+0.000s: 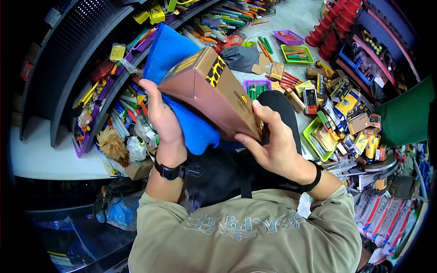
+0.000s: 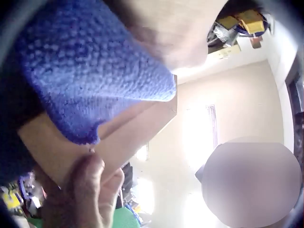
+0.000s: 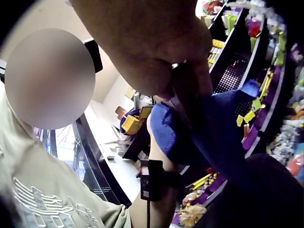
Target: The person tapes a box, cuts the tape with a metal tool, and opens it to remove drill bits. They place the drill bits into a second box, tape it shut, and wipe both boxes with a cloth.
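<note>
A brown cardboard box (image 1: 218, 98) printed with the word HAMMER and a leopard-spot patch is tilted up in front of the person's chest. At its near right end the right hand (image 1: 282, 143) grips it, thumb on the lower edge and a finger on the printed side. A blue cloth (image 1: 169, 48) lies against the box's left and underside. The left hand (image 1: 165, 120) holds this cloth to the box from the left, its fingers mostly hidden behind. In the left wrist view, the cloth (image 2: 99, 61) folds over the plain box side (image 2: 137, 128), and the right thumb presses the cardboard.
A dark perforated shelf (image 1: 86, 50) with pens and small goods curves along the left. On the floor at right lie many small boxes (image 1: 350, 104), a green basket (image 1: 318, 141) and a lime tray (image 1: 297, 54). A red spiral stand (image 1: 325, 29) rises at the back.
</note>
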### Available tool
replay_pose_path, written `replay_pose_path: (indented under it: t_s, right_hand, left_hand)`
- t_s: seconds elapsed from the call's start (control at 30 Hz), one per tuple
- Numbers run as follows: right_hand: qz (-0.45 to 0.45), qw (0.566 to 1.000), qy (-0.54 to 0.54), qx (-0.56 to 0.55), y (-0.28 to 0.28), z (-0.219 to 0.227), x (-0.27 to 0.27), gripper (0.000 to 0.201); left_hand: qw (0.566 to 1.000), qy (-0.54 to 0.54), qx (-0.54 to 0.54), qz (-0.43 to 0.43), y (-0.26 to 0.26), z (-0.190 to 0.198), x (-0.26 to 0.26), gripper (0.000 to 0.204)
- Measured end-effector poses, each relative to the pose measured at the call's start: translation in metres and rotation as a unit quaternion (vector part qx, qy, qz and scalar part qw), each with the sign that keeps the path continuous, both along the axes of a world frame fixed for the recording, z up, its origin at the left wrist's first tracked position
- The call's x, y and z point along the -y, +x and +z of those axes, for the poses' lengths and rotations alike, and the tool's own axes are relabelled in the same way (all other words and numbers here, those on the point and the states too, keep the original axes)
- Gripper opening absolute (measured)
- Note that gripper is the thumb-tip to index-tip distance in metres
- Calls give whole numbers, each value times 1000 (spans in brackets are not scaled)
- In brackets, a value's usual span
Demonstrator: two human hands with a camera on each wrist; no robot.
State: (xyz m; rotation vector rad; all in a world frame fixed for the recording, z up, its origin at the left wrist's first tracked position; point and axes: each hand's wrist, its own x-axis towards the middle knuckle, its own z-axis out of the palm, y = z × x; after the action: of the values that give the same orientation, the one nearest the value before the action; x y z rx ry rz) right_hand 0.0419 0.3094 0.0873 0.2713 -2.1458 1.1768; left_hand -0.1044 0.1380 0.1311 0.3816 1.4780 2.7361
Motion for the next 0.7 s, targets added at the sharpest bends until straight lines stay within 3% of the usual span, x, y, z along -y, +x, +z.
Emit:
replay_pose_path:
  t_s: [0.13,0.17,0.2,0.23,0.33,0.4,0.5,0.53,0.6,0.7]
  right_hand:
    - [10,999,-29,-11,6,0,-5,69]
    - [8,999,-31,-2,8,1,-8,68]
    - [7,999,-33,7,10,3,-11,68]
    - [2,999,-35,24,13,6,-13,67]
    - [-31,999,-6,25,15,6,-19,67]
    - [-43,999,13,12,13,9,-23,66]
    - [-37,996,66,40,13,8,-25,65]
    - [-30,997,38,52,12,6,-21,64]
    - [-22,998,10,64,10,5,-18,62]
    - [-25,997,9,70,7,5,-20,57]
  left_hand:
    - [999,14,-14,-39,0,5,13,67]
    - [985,-106,-127,-50,-5,6,24,68]
    - [944,-223,-236,-58,-8,5,30,69]
    - [937,-245,-246,-28,-10,3,30,69]
    - [938,-259,-214,-90,-11,4,31,68]
    - [944,-250,-199,-82,-3,8,25,62]
    - [956,-182,-208,-94,3,14,17,70]
    - [922,-302,-232,-65,5,11,20,70]
    - [834,-388,-389,36,3,-2,0,69]
    - [828,-354,-431,63,9,-4,-11,58]
